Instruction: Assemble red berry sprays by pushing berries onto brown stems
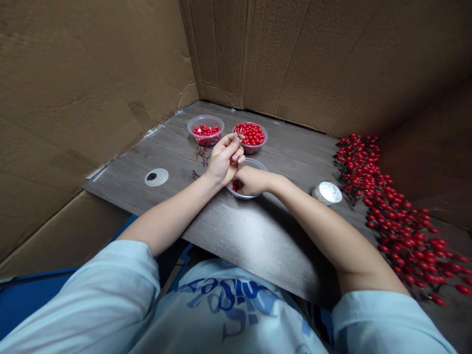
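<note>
My left hand (224,158) is closed in a pinch on a thin brown twig (240,133), held up over the table in front of a bowl of red berries. Below it, my right hand (252,180) dips into the nearest clear plastic bowl (258,163), its fingers curled together. A little red shows by the right fingertips, where berries lie in the bowl. Whatever those fingers pinch is hidden. The two wrists nearly touch.
Behind stand a clear bowl partly filled with berries (206,130) and a fuller berry bowl (254,137). Bare brown twigs (201,155) lie to the left, near a white disc (157,177). A white-topped tub (327,192) and red berry branches (398,216) are at right. Cardboard walls (258,54) enclose the table.
</note>
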### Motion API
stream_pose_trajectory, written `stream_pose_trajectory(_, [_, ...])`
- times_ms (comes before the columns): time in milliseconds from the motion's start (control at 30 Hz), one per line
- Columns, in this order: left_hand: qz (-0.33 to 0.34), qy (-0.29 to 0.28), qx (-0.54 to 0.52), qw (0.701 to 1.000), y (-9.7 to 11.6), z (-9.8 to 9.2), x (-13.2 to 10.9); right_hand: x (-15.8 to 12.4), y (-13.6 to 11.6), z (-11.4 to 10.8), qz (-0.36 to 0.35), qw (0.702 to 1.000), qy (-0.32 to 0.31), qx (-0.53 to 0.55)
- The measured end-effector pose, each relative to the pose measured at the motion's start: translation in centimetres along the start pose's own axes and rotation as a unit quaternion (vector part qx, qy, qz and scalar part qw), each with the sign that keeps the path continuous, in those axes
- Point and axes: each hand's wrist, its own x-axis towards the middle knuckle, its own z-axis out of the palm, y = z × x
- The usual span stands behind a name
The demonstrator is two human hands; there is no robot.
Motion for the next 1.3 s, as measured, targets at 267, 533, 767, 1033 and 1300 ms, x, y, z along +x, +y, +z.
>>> stream_pose_trajectory(267, [0.002, -0.013, -0.02, 1.0, -0.1, -0.3, 0.1, -0.2, -0.4, -0.3, 0.009, 0.999, -0.03, -0.011])
stream_pose_trajectory(533, [0.007, -0.011, -0.012, 1.0, -0.1, -0.1, 0.0, -0.2, -0.6, -0.6, 0.016, 0.998, -0.044, 0.031])
stream_pose_trajectory(767, [0.006, -0.008, 0.0, 1.0, -0.1, -0.2, 0.1, -0.2, -0.5, -0.5, 0.009, 0.998, -0.045, 0.051])
stream_pose_trajectory(1033, [0.024, -0.027, 0.0, 0.999, 0.4, 0.0, 0.0, -2.0, -0.7, -2.3, 0.055, 0.996, 0.037, 0.056])
stream_pose_trajectory(1300, [0.033, -0.046, 0.095, 0.994, 0.0, 0.7, -1.0, -7.1, 0.4, -2.8, 0.037, 0.922, 0.263, 0.28])
